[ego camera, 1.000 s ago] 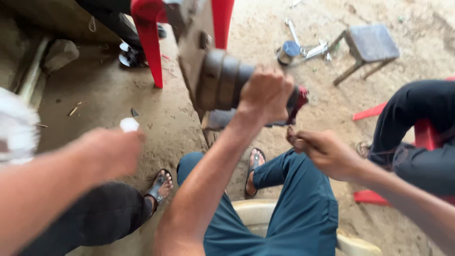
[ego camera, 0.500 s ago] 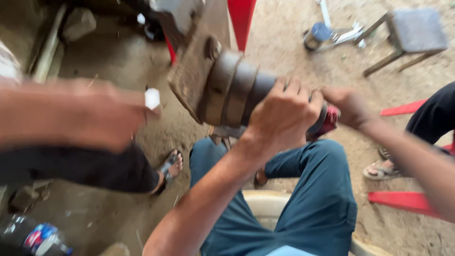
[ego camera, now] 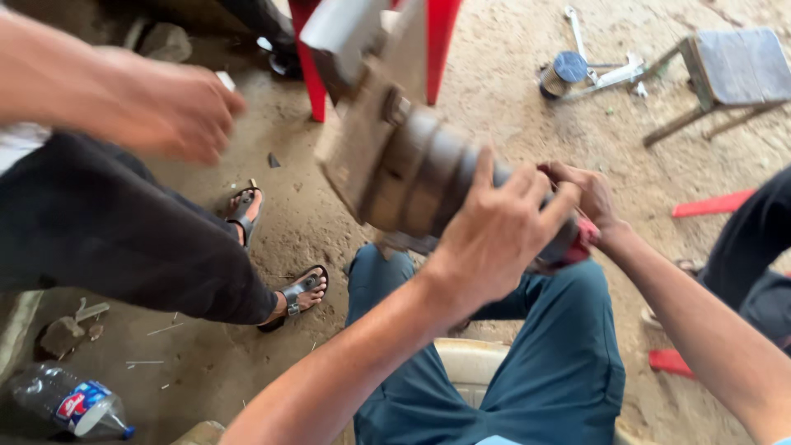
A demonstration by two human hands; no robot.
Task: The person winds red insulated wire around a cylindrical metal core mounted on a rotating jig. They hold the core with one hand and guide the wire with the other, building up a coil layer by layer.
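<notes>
Gripping a ribbed metal cylinder (ego camera: 412, 169) w/ my left hand (ego camera: 494, 239), head view: fingers wrapped over the top of its near half, thumb side under, clamped tight. The cyl. sits above my knees, centre frame. Its long axis runs from the flat rusty plate (ego camera: 350, 148) at upper left, away from me, down-right to a red end piece (ego camera: 581, 247) close to my lap. My right hand (ego camera: 587, 194) is at that near end, touching it, fingers curled in. Can't tell if it's pinching sth or just resting there, as my left hand covers the joint. So the left is on the body and the right on the tail; both are on the near half, the plate end is free.

A co-worker's hand (ego camera: 169, 111) hangs at upper left, well apart from the plate, closed round a small white thing (ego camera: 225, 80); it's blurred, so the kind's unclear. Behind the plate is a red chair leg (ego camera: 311, 58). A plastic bottle (ego camera: 74, 408) lies on the dirt at bottom left, and a small stool (ego camera: 733, 70) w/ a tin can (ego camera: 562, 72) stands top right. The cyl.'s underside and near face are hidden.
</notes>
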